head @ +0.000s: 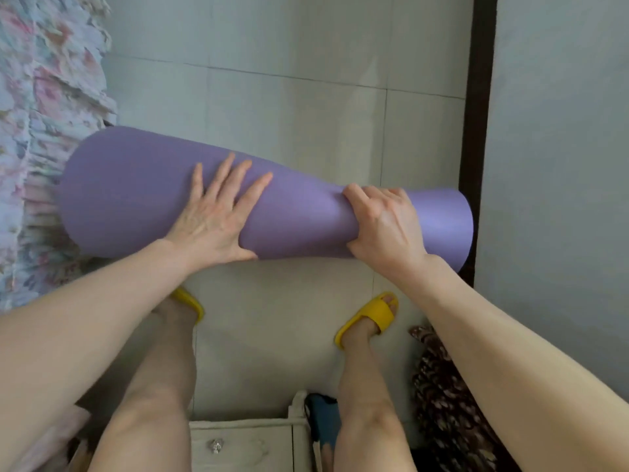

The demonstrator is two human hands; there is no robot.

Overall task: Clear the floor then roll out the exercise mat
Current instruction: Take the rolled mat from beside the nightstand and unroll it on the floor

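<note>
A purple exercise mat [136, 195], rolled into a loose tube, lies crosswise on the pale tiled floor [289, 103] in front of me. The roll is wider at its left end and pinched narrower toward the right. My left hand [218, 216] rests flat on top of the roll near its middle, fingers spread. My right hand [384, 226] is closed around the narrow part of the roll, thumb underneath. The mat's right end [442, 219] reaches the dark baseboard.
A floral ruffled bed skirt [41, 131] hangs along the left. A wall with a dark baseboard [476, 131] runs along the right. My feet wear yellow slippers [371, 315]. A white drawer unit [245, 444] and dark patterned fabric [446, 403] sit behind me.
</note>
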